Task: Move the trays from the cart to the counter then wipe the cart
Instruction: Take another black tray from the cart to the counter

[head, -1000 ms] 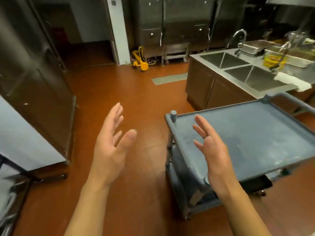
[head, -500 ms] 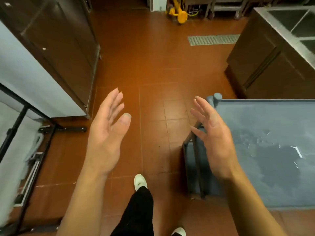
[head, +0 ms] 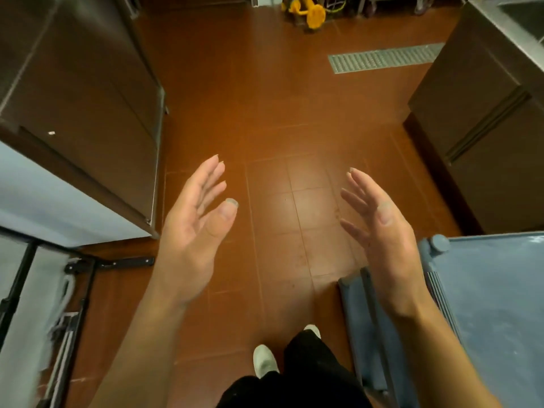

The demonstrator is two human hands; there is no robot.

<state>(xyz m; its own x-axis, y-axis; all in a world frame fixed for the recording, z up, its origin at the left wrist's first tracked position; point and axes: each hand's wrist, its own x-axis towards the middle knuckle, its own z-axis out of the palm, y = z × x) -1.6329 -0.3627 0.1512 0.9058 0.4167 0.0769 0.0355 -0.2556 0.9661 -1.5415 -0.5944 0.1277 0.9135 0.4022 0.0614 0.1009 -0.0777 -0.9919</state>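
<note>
While you look down at floor (head: 273, 119), your left hand (head: 191, 231) and right hand (head: 382, 240) hang palms facing, each grip wide, fingers straight, holding nothing. Grey cart (head: 494, 304) sits low right, top bare, just beside right wrist. Desk (head: 500, 22) edge far upper right; no trays in view.

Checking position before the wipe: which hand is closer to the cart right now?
The right hand. It hangs open just beside the blue cart, near its corner post, overlapping the cart's edge in view. The left hand, also open, is over bare floor, well away from the cart.
</note>
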